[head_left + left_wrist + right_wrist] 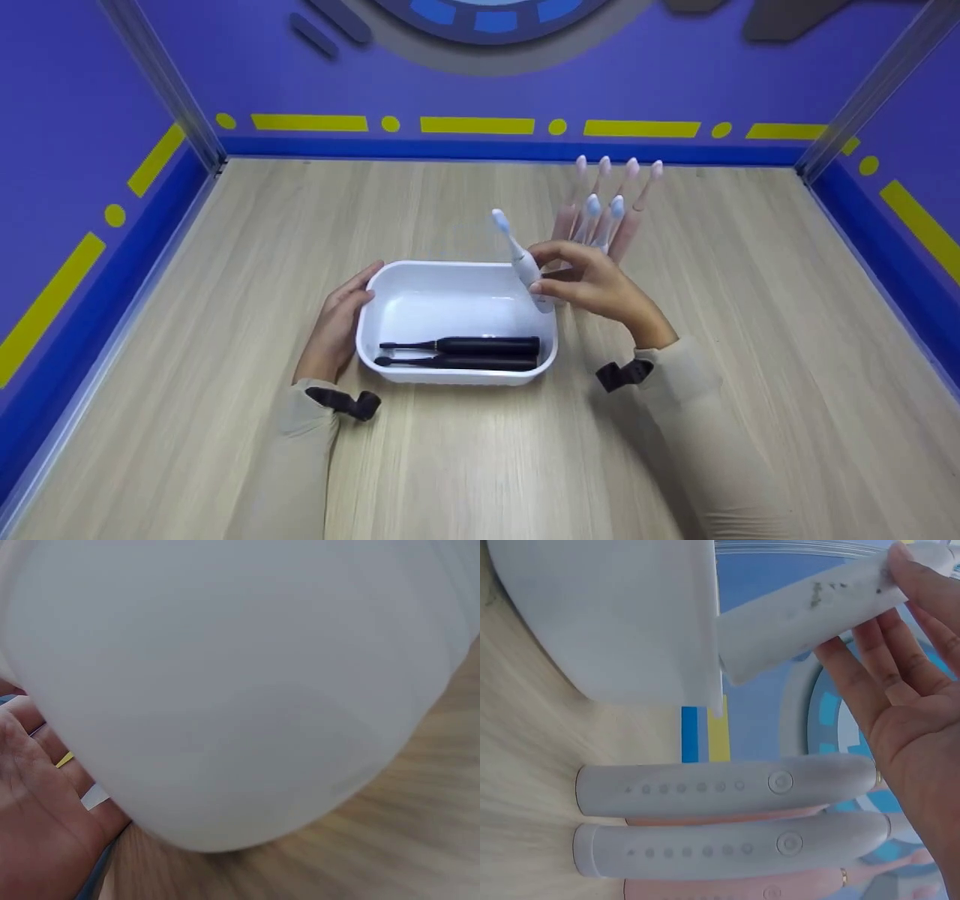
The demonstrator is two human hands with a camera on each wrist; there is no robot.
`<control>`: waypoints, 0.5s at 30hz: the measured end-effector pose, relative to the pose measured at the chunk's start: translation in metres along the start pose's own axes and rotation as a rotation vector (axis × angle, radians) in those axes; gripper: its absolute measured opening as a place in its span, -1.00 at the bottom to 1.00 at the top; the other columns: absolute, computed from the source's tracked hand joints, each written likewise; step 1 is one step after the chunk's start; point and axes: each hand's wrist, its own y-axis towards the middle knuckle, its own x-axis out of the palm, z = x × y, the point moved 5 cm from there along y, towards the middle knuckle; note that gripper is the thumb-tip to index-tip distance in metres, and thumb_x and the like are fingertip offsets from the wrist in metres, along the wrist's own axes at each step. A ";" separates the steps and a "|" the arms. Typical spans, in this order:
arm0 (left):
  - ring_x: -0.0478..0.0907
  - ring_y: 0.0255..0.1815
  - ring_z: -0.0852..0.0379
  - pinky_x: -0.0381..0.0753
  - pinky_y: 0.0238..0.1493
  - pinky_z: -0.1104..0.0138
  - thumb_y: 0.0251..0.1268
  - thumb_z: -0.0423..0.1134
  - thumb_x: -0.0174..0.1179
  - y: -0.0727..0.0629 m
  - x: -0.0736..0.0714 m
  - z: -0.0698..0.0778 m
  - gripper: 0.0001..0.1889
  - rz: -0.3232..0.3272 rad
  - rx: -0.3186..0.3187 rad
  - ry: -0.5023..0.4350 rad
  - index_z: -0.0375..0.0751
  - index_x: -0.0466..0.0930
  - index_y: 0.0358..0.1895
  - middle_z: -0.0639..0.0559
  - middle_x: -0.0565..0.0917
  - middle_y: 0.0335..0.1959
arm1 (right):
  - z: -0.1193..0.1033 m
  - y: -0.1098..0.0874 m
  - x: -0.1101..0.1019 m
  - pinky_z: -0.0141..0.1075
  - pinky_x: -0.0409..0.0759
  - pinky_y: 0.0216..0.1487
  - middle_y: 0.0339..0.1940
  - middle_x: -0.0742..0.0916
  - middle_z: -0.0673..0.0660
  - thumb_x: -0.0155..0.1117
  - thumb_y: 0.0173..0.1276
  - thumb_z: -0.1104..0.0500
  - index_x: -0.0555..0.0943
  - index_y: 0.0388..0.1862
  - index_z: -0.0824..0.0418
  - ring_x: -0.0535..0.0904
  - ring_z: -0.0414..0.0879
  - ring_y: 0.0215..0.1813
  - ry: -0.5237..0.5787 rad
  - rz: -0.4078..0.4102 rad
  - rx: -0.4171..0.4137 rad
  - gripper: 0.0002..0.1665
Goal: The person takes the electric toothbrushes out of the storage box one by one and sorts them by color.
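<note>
My right hand [592, 281] pinches a white electric toothbrush [527, 268] by its handle, thumb on one side and fingers on the other. The brush leans with its head up and left, and its lower end overlaps the right rim of a white plastic basin [457, 379]. Two black electric toothbrushes [487, 346] lie side by side along the basin's near wall, heads to the left. At the basin's left end, my left hand [336, 330] holds the wall, its fingers [49, 739] reaching round the far corner and its thumb near the rim.
Behind my right hand several electric toothbrushes stand upright on the wooden table [750, 300]: two white ones [727, 786] in front, pink ones [735, 889] behind. Purple panels [480, 90] with yellow dashes border the table at the back and both sides.
</note>
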 end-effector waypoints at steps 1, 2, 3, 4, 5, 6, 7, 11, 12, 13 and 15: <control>0.05 0.55 0.13 0.03 0.55 0.31 0.36 -0.45 -0.17 0.000 0.000 0.000 -0.45 0.000 -0.002 -0.003 -0.29 0.22 0.43 -0.05 0.20 0.51 | -0.001 -0.001 -0.002 -0.36 0.68 -0.01 -0.05 0.70 0.17 0.36 0.15 0.42 0.56 0.05 0.46 0.62 -0.21 -0.03 0.002 0.009 -0.013 -0.56; 0.05 0.55 0.13 0.02 0.55 0.31 0.36 -0.44 -0.17 0.000 0.000 0.000 -0.45 0.001 -0.003 -0.003 -0.29 0.22 0.43 -0.04 0.21 0.51 | -0.001 -0.003 -0.004 -0.36 0.68 -0.01 -0.05 0.70 0.13 0.36 0.14 0.44 0.56 0.05 0.46 0.63 -0.21 -0.04 0.002 0.018 -0.025 -0.55; 0.04 0.55 0.13 0.02 0.55 0.31 0.36 -0.44 -0.17 0.000 0.001 0.000 -0.45 0.002 -0.006 0.000 -0.28 0.22 0.43 -0.04 0.20 0.51 | -0.002 -0.005 -0.006 -0.36 0.68 -0.02 -0.06 0.70 0.08 0.35 0.13 0.46 0.56 0.04 0.47 0.63 -0.20 -0.04 0.004 0.025 -0.036 -0.55; 0.03 0.55 0.13 0.01 0.55 0.31 0.36 -0.44 -0.17 0.000 0.001 0.000 -0.45 -0.001 -0.007 0.002 -0.29 0.21 0.43 -0.04 0.20 0.51 | -0.002 -0.006 -0.008 -0.36 0.68 -0.03 -0.06 0.70 0.03 0.35 0.12 0.48 0.56 0.04 0.48 0.63 -0.20 -0.05 0.004 0.032 -0.047 -0.55; 0.03 0.56 0.12 0.00 0.55 0.30 0.36 -0.44 -0.18 0.000 0.001 0.000 -0.45 -0.005 -0.007 0.005 -0.29 0.20 0.44 -0.04 0.19 0.52 | -0.002 -0.007 -0.010 -0.37 0.68 -0.03 -0.06 0.70 -0.01 0.34 0.12 0.49 0.56 0.04 0.48 0.63 -0.20 -0.04 0.002 0.037 -0.053 -0.55; 0.03 0.55 0.12 0.00 0.55 0.31 0.36 -0.44 -0.17 0.000 0.001 0.000 -0.45 -0.004 -0.008 0.005 -0.28 0.20 0.44 -0.04 0.19 0.52 | -0.002 -0.009 -0.012 -0.38 0.68 -0.04 -0.06 0.69 -0.06 0.34 0.11 0.50 0.56 0.04 0.48 0.64 -0.20 -0.04 0.000 0.040 -0.056 -0.55; 0.03 0.56 0.13 0.00 0.55 0.30 0.36 -0.44 -0.17 0.000 0.001 0.000 -0.45 -0.004 -0.009 0.006 -0.28 0.20 0.44 -0.03 0.19 0.52 | -0.002 -0.010 -0.013 -0.38 0.68 -0.04 -0.05 0.69 -0.10 0.34 0.11 0.50 0.55 0.04 0.48 0.64 -0.21 -0.03 -0.004 0.043 -0.056 -0.55; 0.04 0.55 0.12 0.03 0.55 0.29 0.36 -0.43 -0.17 -0.001 0.001 0.000 -0.44 -0.012 -0.015 0.020 -0.24 0.20 0.45 -0.01 0.18 0.52 | -0.001 -0.013 -0.019 -0.38 0.66 0.01 -0.04 0.68 -0.16 0.33 0.13 0.49 0.52 0.05 0.53 0.64 -0.23 -0.02 0.036 0.041 -0.039 -0.54; 0.05 0.55 0.13 0.04 0.55 0.29 0.36 -0.42 -0.17 -0.001 0.001 0.000 -0.44 -0.011 -0.018 0.023 -0.23 0.21 0.45 0.00 0.18 0.52 | -0.001 -0.014 -0.020 -0.38 0.66 0.02 -0.04 0.68 -0.16 0.33 0.13 0.49 0.51 0.05 0.55 0.64 -0.23 -0.03 0.050 0.041 -0.036 -0.54; 0.05 0.55 0.13 0.04 0.54 0.29 0.37 -0.41 -0.17 -0.001 0.001 0.000 -0.44 -0.013 -0.021 0.027 -0.22 0.21 0.45 0.00 0.18 0.52 | -0.001 -0.014 -0.021 -0.38 0.66 0.04 -0.04 0.67 -0.16 0.33 0.13 0.49 0.49 0.05 0.57 0.64 -0.23 -0.03 0.069 0.041 -0.036 -0.53; 0.05 0.55 0.13 0.04 0.54 0.30 0.37 -0.41 -0.18 -0.002 0.001 0.000 -0.44 -0.013 -0.026 0.028 -0.21 0.21 0.45 0.01 0.18 0.52 | -0.001 -0.016 -0.023 -0.37 0.65 0.05 -0.04 0.67 -0.15 0.32 0.13 0.50 0.48 0.05 0.59 0.63 -0.24 -0.03 0.095 0.043 -0.043 -0.53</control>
